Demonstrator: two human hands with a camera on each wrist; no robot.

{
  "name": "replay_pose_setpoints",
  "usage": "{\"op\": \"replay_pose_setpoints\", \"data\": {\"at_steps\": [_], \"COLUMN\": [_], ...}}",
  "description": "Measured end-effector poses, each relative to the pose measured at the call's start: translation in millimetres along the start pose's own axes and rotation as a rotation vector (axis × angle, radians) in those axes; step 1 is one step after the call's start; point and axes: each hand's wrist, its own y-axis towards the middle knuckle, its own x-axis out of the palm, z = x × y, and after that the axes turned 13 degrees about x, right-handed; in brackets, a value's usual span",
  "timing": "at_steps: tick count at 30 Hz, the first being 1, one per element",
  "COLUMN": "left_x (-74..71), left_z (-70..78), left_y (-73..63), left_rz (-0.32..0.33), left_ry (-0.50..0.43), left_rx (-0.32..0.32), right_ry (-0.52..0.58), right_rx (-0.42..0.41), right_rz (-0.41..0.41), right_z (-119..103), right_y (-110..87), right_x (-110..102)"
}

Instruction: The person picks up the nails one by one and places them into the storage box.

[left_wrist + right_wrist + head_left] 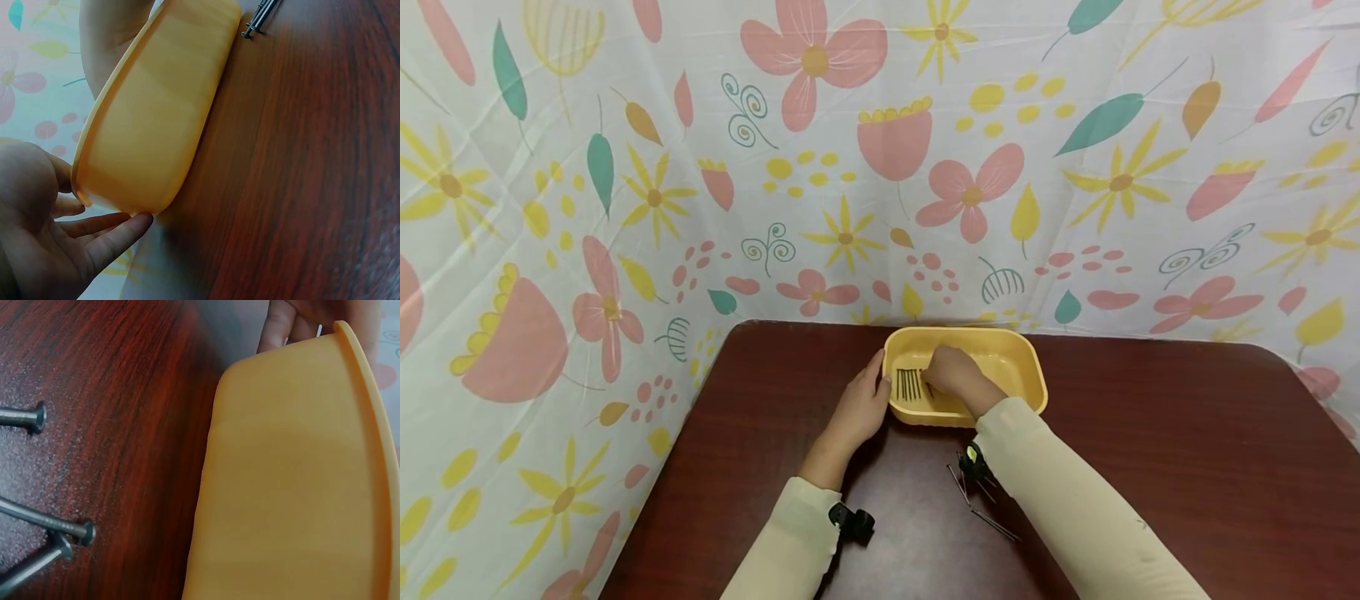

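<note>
A yellow plastic tray sits at the far side of the table. Its left end meets my left hand, whose extended fingers and thumb rest against the outside wall near the corner; the left wrist view shows the thumb touching that corner. Inside the tray my right hand reaches down with curled fingers and pinches a dark nail, partly hidden by the fingers. To its left, several nails lie side by side in a row on the tray's floor. The tray wall hides the right hand in the right wrist view.
Several loose nails lie on the dark red-brown table in front of the tray, under and beside the right forearm. Their heads show in the right wrist view. A flower-printed cloth hangs behind the table and along its left side.
</note>
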Motion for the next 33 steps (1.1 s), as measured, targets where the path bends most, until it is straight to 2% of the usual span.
{"op": "replay_pose_setpoints", "data": {"at_steps": [15, 33], "left_x": [0.2, 0.5], "left_z": [-0.5, -1.0], "left_y": [0.8, -1.2], "left_rz": [-0.006, 0.011], "left_ry": [0.013, 0.008], "left_rx": [0.006, 0.024], "right_ry": [0.060, 0.094], "right_rx": [-0.031, -0.003], "right_rz": [0.007, -0.008], "right_z": [-1.0, -1.7], "right_y": [-5.8, -7.7], "right_x": [0.8, 0.7]}}
